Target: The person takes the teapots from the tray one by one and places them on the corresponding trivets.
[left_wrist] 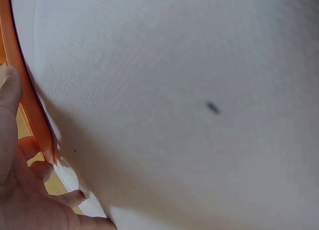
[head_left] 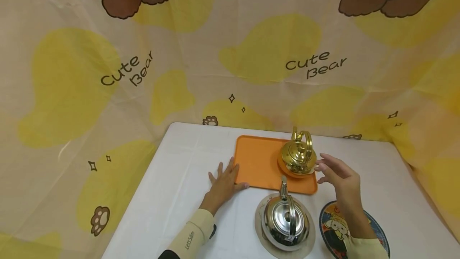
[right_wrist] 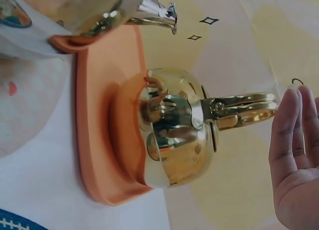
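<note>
A shiny gold kettle stands upright on the right part of an orange tray, its arched handle raised. My left hand lies at the tray's left near corner with fingers spread; in the left wrist view its thumb and fingers are along the orange rim. Just right of the gold kettle is my right hand, fingers loosely bent and holding nothing. In the right wrist view its fingertips appear close to the handle; whether they touch I cannot tell.
Nearer to me, a silver kettle stands on a pale round mat, its spout towards the tray. Under my right forearm lies a blue-rimmed round mat with a cartoon figure. A patterned cloth hangs behind the white table.
</note>
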The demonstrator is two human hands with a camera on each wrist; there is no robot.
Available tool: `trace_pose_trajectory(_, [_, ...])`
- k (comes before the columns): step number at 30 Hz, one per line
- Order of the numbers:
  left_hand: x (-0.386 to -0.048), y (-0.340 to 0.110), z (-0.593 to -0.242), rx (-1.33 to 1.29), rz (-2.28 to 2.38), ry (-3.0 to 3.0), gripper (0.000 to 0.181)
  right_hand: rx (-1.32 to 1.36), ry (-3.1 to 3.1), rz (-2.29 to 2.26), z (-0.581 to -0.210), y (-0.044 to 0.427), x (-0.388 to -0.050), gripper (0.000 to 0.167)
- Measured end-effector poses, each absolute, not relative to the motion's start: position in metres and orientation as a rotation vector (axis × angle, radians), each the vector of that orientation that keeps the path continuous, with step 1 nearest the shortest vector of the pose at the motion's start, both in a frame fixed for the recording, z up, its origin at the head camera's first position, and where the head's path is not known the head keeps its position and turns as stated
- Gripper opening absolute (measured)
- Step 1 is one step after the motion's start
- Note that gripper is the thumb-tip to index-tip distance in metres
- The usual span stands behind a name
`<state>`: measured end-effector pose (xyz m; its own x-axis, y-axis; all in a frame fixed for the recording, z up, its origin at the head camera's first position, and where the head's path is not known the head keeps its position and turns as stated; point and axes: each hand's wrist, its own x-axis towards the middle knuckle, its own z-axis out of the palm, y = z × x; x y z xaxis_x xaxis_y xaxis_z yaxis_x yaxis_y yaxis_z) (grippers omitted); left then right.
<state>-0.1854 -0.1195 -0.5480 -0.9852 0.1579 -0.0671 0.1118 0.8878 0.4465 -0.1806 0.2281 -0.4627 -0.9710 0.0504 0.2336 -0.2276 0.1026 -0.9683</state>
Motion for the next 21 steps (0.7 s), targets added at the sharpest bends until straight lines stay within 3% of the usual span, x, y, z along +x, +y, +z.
trace_pose_trajectory(21, [-0.186, -0.119, -0.547, 0.201, 0.689, 2.953, 0.088, 0.145, -2.140, 2.058, -0.472, 0.236, -0.206, 0.039])
